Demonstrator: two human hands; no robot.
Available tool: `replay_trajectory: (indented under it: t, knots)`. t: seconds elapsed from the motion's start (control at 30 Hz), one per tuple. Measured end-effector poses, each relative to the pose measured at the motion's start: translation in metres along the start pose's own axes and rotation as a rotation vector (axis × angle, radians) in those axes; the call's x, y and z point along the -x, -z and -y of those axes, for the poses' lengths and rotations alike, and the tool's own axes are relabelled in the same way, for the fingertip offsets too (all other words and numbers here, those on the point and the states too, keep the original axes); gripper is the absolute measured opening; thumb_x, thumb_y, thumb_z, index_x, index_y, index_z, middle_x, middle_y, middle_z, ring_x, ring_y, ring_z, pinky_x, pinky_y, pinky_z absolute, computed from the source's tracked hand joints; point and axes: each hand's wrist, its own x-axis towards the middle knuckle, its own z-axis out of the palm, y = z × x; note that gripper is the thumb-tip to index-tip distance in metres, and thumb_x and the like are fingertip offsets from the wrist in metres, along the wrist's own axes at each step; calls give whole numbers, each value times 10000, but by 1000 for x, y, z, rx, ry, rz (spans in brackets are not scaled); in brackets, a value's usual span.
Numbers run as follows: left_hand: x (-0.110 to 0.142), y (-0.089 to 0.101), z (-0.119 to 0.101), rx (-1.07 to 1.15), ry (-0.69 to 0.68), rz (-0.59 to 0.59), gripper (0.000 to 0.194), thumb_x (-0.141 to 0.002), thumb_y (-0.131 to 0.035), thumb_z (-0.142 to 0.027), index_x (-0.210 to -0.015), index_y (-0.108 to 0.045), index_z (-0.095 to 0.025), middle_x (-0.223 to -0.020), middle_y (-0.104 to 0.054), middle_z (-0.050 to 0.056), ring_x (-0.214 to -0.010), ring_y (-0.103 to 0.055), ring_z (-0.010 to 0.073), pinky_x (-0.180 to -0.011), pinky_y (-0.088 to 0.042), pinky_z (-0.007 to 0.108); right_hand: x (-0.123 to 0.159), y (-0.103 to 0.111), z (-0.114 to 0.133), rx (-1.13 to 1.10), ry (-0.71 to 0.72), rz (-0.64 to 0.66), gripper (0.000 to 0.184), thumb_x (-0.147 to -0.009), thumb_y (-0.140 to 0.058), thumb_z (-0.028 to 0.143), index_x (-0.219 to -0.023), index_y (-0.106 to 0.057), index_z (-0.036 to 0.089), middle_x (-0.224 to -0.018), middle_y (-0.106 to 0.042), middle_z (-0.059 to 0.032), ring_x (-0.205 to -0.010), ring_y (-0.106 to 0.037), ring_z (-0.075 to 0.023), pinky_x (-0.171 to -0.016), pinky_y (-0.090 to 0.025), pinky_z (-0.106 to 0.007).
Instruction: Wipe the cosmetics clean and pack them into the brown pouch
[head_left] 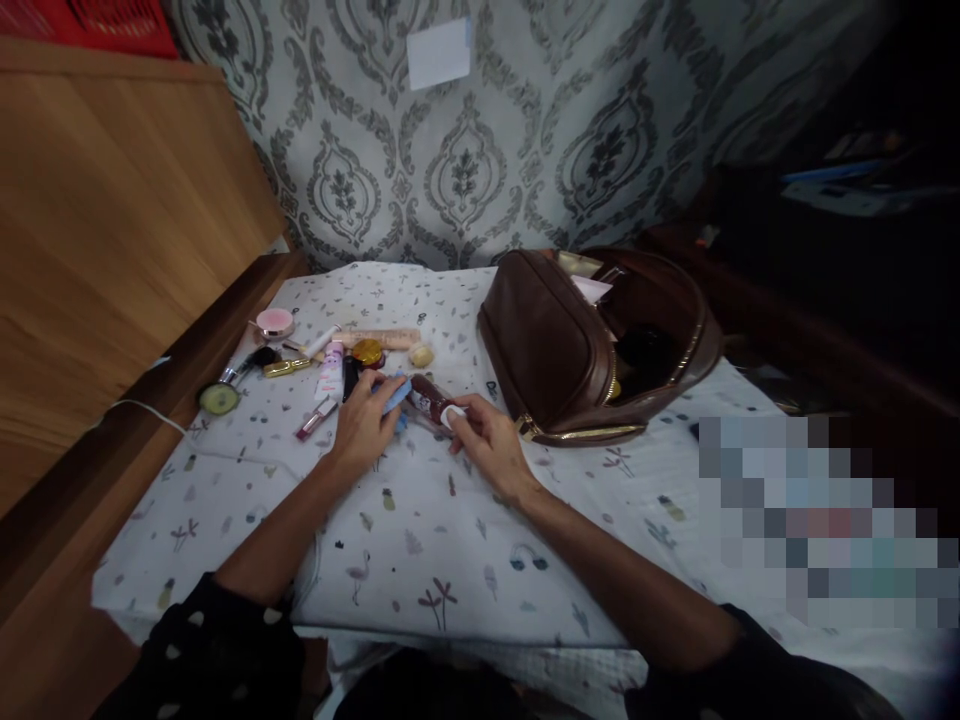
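Observation:
In the head view my right hand (491, 445) grips a small dark brown bottle (427, 397) by its white-capped end, just above the printed cloth. My left hand (364, 425) is closed on a light blue cloth (391, 396), which meets the bottle's other end. Behind the left hand lie cosmetics: an amber round jar (367, 352), a long peach tube (386, 338), a white and pink tube (330, 370) and a lip gloss tube (315, 418). A small yellowish round item (421, 355) rests just beyond the bottle.
An open brown leather bag (551, 345) with things inside stands right of my hands. At the left are a pink compact (274, 322), a green-topped round container (218, 398), a gold tube (287, 368) and a white cable (247, 460). A wooden cabinet (127, 200) borders the left side.

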Motion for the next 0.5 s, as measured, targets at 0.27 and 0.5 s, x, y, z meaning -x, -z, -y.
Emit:
replay_trajectory:
  t: [0.27,0.5]
  knots:
    - [9,-4,-20,77,-249,50,366,-908,-483,-192,-1248,-619,-191,-1094,-576,100,-993,-605,209,-821,-538,317,-5,3,-3,-47,-57,-23,396,-846,-531,572,-935,-593,191,-549,-622,4,-488,-598,-167,-438,-386,-243]
    - [4,-1,-8,5,-132,27,370,-902,-480,-181,-1244,-621,-199,-1071,-573,82,-973,-606,199,-829,-532,307,-2,1,0,16,-12,-27,370,-847,-540,528,-963,-600,182,-580,-624,9,-492,-584,-149,-482,-401,-248]
